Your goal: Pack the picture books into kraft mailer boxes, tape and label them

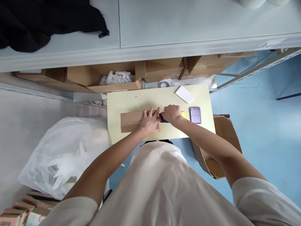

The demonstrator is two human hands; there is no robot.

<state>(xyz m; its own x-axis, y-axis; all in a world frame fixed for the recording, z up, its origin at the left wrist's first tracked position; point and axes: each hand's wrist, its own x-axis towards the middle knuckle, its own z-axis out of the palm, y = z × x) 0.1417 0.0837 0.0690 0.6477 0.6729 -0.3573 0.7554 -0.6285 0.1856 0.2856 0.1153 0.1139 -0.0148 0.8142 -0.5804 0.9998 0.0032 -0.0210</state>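
Note:
A narrow brown cardboard box (130, 121) lies lengthwise on the pale yellow table (119, 102). My left hand (150, 121) rests on the box's right part, fingers spread and pressing down. Just past that end, my right hand (172, 113) is closed around a handheld tool (164, 118) that looks like a tape dispenser. Its blue and red front shows beside my left fingertips, and a yellow part sticks out behind my right fist. My grip hides its middle. To the right of it lies a small purple-grey printed card or packet (195, 115).
A white flat block (184, 94) lies at the table's back right. Behind stand open cardboard boxes (162, 70), one with white pieces, and a tape roll (164, 84). A clear plastic bag (63, 147) sits left; an open carton (225, 131) stands on the floor right.

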